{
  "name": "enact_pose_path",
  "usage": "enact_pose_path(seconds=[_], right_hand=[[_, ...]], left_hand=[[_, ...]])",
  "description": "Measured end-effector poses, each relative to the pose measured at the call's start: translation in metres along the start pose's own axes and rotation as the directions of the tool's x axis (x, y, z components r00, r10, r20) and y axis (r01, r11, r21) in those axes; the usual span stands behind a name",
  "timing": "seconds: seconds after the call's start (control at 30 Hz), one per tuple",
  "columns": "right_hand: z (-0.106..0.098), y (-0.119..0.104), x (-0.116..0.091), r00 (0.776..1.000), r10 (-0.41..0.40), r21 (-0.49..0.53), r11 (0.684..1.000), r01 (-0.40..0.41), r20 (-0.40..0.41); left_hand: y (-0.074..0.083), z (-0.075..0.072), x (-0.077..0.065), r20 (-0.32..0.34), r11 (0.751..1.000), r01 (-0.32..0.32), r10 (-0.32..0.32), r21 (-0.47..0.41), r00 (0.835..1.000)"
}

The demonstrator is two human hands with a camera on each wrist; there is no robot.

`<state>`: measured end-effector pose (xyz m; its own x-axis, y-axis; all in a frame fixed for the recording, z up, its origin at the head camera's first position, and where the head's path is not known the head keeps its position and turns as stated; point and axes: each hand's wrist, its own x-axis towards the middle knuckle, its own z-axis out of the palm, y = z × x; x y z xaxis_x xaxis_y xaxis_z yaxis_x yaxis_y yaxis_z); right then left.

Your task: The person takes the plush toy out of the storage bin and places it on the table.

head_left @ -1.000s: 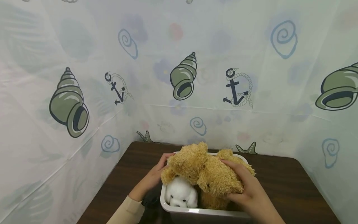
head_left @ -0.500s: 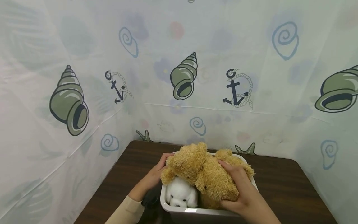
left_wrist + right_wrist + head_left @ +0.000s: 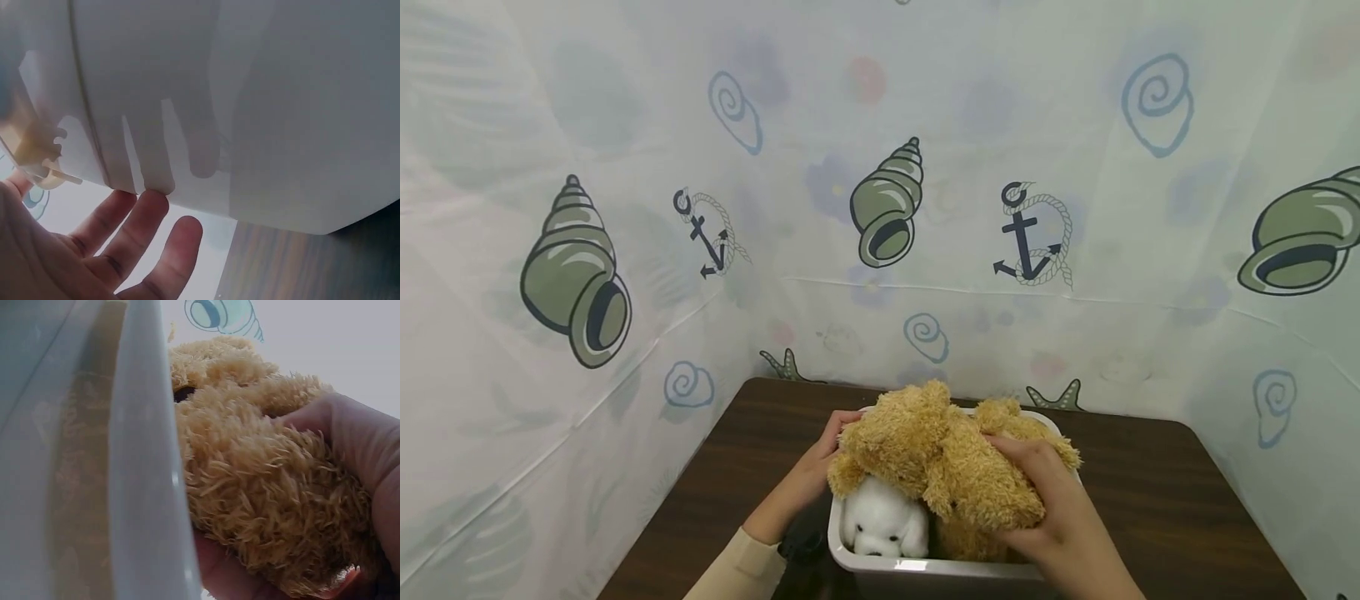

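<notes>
My right hand grips the shaggy golden-brown plush toy, fingers curled round its body — it lies across the top of the white, rounded-corner plastic tub, partly over the white, floppy-eared plush dog. My left hand's fingers stay extended against the tub's outer wall — all on the dark brown wood-grain counter.

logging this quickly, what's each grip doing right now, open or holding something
Left grip: open, fingers at the outer side of the white bin.
Right grip: closed, holding a golden plush toy.
</notes>
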<state>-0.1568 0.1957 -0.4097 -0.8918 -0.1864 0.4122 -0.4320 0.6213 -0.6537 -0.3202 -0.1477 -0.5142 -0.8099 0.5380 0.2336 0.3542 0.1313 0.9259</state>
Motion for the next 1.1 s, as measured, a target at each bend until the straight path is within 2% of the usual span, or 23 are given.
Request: enact_pose_path(seconds=[0.13, 0.33, 0.57, 0.73, 0.9, 0.97, 1.1], right_hand=[[-0.002, 0.0, 0.0, 1.0, -0.009, 0.005, 1.0, 0.009, -0.017], [-0.004, -0.003, 0.001, 0.999, -0.032, -0.033, 0.999, 0.03, -0.039], [-0.005, -0.001, 0.0, 0.994, -0.065, -0.066, 0.996, 0.06, -0.088], [-0.011, 0.001, 0.0, 0.994, -0.07, -0.042, 0.997, 0.067, -0.079], [-0.016, 0.0, 0.001, 0.997, -0.036, 0.014, 0.999, 0.037, -0.07], [-0.017, -0.001, 0.0, 0.997, -0.026, 0.0, 1.0, 0.027, -0.076], [-0.018, -0.002, -0.002, 0.996, -0.025, -0.036, 0.999, 0.022, -0.09]], left_hand=[[-0.002, 0.001, 0.002, 0.014, 0.999, -0.028, 0.029, -0.024, 0.999], [-0.001, 0.002, 0.003, 0.007, 0.999, -0.025, 0.025, -0.045, 1.0], [0.0, 0.003, 0.003, -0.042, 0.996, -0.026, 0.03, 0.083, 0.999], [0.002, 0.004, 0.002, -0.042, 0.997, -0.021, 0.024, 0.072, 0.999], [-0.002, 0.005, 0.005, -0.056, 0.99, -0.096, 0.103, 0.105, 0.993], [-0.002, 0.006, 0.006, -0.071, 0.987, -0.11, 0.118, 0.116, 0.99], [-0.001, 0.01, 0.006, -0.107, 0.992, -0.068, 0.079, 0.103, 0.991]])
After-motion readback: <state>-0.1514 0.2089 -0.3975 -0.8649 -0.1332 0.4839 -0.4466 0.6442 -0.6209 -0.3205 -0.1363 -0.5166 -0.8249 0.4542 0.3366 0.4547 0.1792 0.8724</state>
